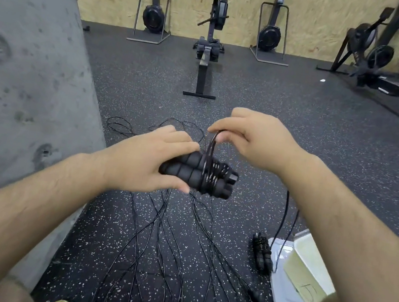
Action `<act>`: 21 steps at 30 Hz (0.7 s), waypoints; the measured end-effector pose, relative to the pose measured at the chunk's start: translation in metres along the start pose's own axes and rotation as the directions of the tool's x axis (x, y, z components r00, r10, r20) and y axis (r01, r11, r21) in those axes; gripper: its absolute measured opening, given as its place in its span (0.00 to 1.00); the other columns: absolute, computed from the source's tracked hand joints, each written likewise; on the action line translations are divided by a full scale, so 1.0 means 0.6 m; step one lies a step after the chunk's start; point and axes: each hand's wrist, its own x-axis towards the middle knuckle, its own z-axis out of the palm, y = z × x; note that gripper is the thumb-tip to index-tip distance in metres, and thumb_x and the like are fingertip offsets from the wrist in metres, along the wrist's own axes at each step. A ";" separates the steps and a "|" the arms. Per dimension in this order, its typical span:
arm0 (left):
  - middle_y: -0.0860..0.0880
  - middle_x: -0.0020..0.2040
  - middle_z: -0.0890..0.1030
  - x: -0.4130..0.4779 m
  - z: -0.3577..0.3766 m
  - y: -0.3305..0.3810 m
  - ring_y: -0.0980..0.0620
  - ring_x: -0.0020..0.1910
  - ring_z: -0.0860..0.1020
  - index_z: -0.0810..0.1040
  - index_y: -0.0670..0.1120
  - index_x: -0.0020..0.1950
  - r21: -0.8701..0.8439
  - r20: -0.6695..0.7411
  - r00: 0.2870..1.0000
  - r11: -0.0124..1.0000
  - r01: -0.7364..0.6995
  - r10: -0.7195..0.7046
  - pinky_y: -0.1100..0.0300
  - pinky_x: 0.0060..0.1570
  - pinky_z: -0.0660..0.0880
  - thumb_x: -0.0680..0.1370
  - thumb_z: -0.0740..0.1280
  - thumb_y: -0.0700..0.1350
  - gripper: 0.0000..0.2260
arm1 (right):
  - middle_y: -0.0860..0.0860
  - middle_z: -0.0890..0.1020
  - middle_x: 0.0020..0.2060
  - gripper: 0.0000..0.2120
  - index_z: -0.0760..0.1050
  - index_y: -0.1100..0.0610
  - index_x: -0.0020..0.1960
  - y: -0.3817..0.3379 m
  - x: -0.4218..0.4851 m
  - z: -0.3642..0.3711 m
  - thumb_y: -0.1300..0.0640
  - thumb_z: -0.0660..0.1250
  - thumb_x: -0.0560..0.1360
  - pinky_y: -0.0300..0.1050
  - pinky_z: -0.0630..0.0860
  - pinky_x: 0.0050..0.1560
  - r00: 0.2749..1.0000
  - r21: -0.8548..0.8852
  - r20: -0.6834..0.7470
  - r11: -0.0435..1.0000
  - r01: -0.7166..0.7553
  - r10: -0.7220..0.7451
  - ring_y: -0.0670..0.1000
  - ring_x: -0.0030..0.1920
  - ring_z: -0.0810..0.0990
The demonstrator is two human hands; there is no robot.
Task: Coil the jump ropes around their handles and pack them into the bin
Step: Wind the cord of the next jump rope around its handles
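Two hands are busy with one jump rope. The left hand (147,158) grips a pair of black foam handles (187,172), with its fingers curled round the end nearer the grey wall (23,70). The handles lie side by side, and their long way runs from left to right, with the caps pointing right. Some turns of rope (211,176) already go round the middle of them.

The right hand (250,135) sits just above the free end. It pinches a loop (212,145) of the same rope between thumb and fingers, and the loop comes straight up from the turns. The rest of that rope hangs down under the right arm.

I think the job right now is winding, so the next turn has to go across the handles, not along them. The right hand is nearer the loose part, so it looks like the one to go round while the left hand holds steady.

Many more ropes (166,237) lie loose on the floor (278,111) below the hands. One wound-up rope (262,253) lies on the floor just beside the bin (311,265) — low on the right, nearer the right hand. I cannot tell if anything is inside the bin.
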 end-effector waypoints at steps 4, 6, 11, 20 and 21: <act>0.52 0.54 0.76 -0.002 -0.017 0.019 0.50 0.54 0.73 0.75 0.47 0.65 -0.116 -0.138 0.990 0.993 -0.003 -0.013 0.53 0.59 0.70 0.76 0.69 0.64 0.27 | 0.41 0.81 0.47 0.11 0.79 0.45 0.60 -0.002 -0.005 0.030 0.50 0.60 0.83 0.47 0.77 0.55 0.994 0.299 0.082 0.949 -0.097 0.076 0.43 0.49 0.80; 0.53 0.53 0.76 -0.001 -0.017 0.021 0.51 0.53 0.73 0.75 0.48 0.65 -0.129 -0.204 0.975 0.990 0.058 -0.083 0.53 0.59 0.70 0.75 0.68 0.65 0.26 | 0.46 0.81 0.44 0.07 0.78 0.53 0.50 -0.019 -0.010 0.044 0.62 0.63 0.81 0.31 0.76 0.45 0.967 0.487 0.195 0.839 -0.242 0.166 0.36 0.43 0.80; 0.50 0.58 0.77 0.004 -0.015 0.003 0.48 0.57 0.74 0.71 0.47 0.71 -0.051 -0.342 0.913 0.974 0.219 -0.223 0.59 0.59 0.67 0.73 0.67 0.68 0.34 | 0.43 0.69 0.26 0.17 0.65 0.51 0.35 -0.091 -0.010 0.104 0.60 0.55 0.82 0.35 0.63 0.27 0.870 0.583 0.376 0.649 -0.489 0.317 0.43 0.27 0.65; 0.54 0.49 0.79 0.002 -0.008 -0.014 0.54 0.50 0.76 0.75 0.59 0.63 -0.157 -0.317 0.871 0.926 0.342 -0.376 0.54 0.53 0.74 0.68 0.69 0.72 0.29 | 0.42 0.67 0.21 0.12 0.71 0.53 0.43 -0.130 -0.003 0.103 0.56 0.52 0.81 0.36 0.57 0.25 0.788 0.748 0.487 0.287 -0.599 0.377 0.44 0.21 0.60; 0.54 0.50 0.79 0.002 -0.007 -0.017 0.54 0.51 0.76 0.74 0.59 0.63 -0.170 -0.275 0.886 0.926 0.337 -0.373 0.53 0.54 0.75 0.69 0.69 0.72 0.28 | 0.42 0.68 0.21 0.12 0.72 0.53 0.45 -0.131 -0.005 0.103 0.56 0.52 0.81 0.36 0.57 0.24 0.783 0.741 0.501 0.285 -0.608 0.368 0.44 0.22 0.60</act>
